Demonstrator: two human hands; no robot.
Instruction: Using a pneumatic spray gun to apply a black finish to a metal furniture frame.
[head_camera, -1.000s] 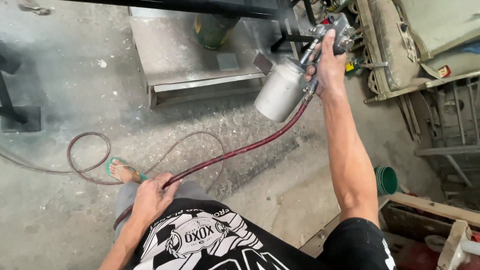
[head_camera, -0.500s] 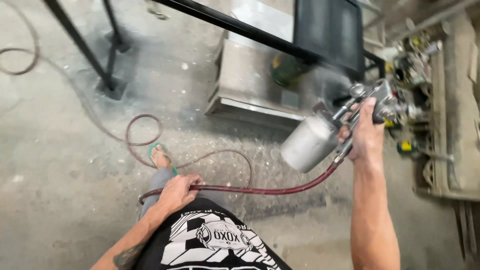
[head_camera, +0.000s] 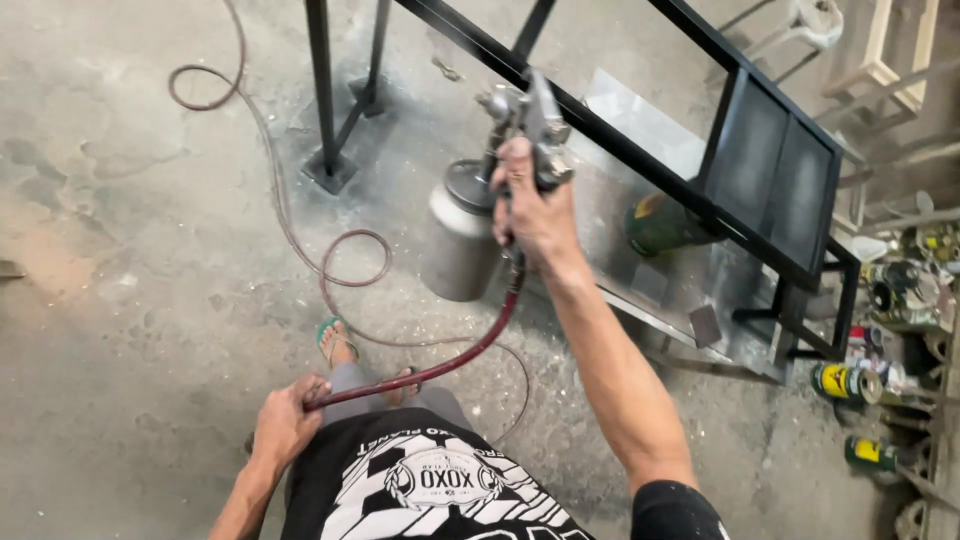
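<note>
While my right hand (head_camera: 530, 215) is wrapped tight around the grip of the spray gun (head_camera: 525, 115), the gun's nozzle points up and away from me, toward the black metal frame (head_camera: 640, 160) just beyond my knuckles. The metal paint cup (head_camera: 460, 235) hangs off the gun just left of that hand, touching nothing else. Out from under my right wrist the red air hose (head_camera: 450, 360) drops, curving down and back toward me, and my left hand (head_camera: 285, 425) has it, fingers curled shut around the hose beside my thigh. Past that hand the hose loops away over the concrete floor (head_camera: 120, 300), round my sandalled foot (head_camera: 335, 340). To the right of my forearm, beneath the frame, a green can (head_camera: 655, 225) lies on its side, and further right more paint cans (head_camera: 845, 385) stand clustered.
</note>
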